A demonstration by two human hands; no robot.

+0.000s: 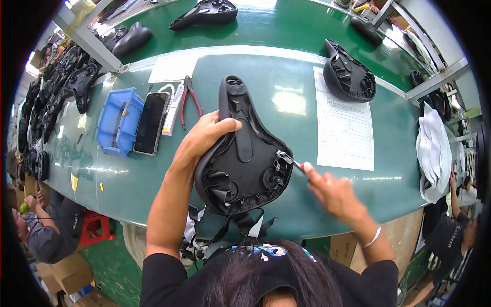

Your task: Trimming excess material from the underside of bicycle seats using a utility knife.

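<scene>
A black bicycle saddle (210,176) lies underside up near the front edge of the green table. My left hand (207,135) is closed around its narrower part, thumb on the inner shell. Gathered black cover material and pale trimmed edges show along the saddle's wide end. In my closed right hand (332,194) is a slim metal hand tool (298,166), its tip at the pale, bunched edge on the saddle's right side. Its exact kind is hard to make out, and the fingers cover most of its handle.
To the left are a blue plastic bin (118,120), a phone (152,123) and red-handled cutting pliers (189,101). A printed sheet (343,138) sits under another saddle (349,77) at right. Beyond runs a green belt (266,25); white strips (434,151) hang over the right edge.
</scene>
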